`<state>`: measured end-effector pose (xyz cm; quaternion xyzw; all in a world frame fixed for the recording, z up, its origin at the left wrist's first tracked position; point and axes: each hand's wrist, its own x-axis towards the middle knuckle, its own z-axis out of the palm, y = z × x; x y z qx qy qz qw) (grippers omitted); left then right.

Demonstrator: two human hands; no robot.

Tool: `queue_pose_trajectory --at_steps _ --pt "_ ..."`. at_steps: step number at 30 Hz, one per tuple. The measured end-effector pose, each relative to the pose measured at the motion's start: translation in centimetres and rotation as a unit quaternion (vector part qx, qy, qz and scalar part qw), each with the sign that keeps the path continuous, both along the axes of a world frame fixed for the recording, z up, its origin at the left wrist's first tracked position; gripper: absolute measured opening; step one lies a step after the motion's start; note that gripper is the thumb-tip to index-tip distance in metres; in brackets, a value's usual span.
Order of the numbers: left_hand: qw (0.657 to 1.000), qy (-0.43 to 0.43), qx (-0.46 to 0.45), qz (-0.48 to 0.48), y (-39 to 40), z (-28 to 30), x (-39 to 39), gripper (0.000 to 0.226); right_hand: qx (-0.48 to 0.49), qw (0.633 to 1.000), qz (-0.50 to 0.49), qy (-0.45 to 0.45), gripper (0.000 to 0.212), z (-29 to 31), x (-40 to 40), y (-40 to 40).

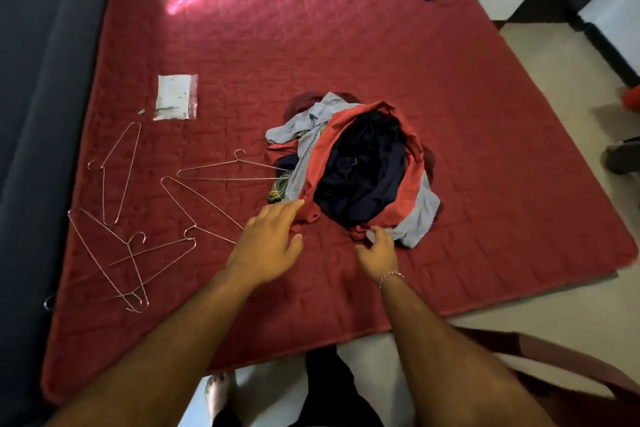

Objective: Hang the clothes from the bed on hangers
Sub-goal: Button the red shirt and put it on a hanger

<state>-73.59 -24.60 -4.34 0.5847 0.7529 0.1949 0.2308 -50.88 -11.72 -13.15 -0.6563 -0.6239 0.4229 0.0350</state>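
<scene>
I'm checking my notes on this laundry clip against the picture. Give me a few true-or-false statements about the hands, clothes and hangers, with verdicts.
1. The wire hangers lie on the red mattress. True.
2. A garment already hangs on a hanger. False: all hangers are bare.
3. The left hand holds a hanger. False: its fingers reach the red garment, holding nothing.
4. The right hand is at the near edge of the clothes pile. True.
5. The dark garment lies on top of the pile. True.
</scene>
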Motion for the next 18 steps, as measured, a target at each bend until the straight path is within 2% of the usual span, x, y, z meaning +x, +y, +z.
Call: queue_pose_trajectory --at_steps 4,7,13,16,18 --pt "0.999 -0.009 -0.031 0.038 5.6 -0.8 2.0 0.071 -0.051 0.995 -0.087 0.020 0.068 -4.8 2.6 9.1" --pt "0.998 -0.013 -0.044 0.033 8.5 -1.4 3.9 0.068 -0.093 0.984 -0.144 0.045 0.050 -5.8 3.6 13.1" --pt "0.997 -0.013 -0.071 0.026 10.8 -2.5 7.7 0.068 -0.227 0.954 -0.141 0.136 0.027 -7.3 5.3 16.1" --pt "0.996 -0.017 -0.087 0.015 11.6 -2.6 9.0 0.069 -0.220 0.941 -0.172 0.191 0.027 -7.7 6.1 17.0" --pt "0.995 -0.022 -0.092 0.019 12.4 -2.4 9.4 0.066 -0.204 0.942 -0.171 0.203 0.043 -7.4 6.8 17.5"
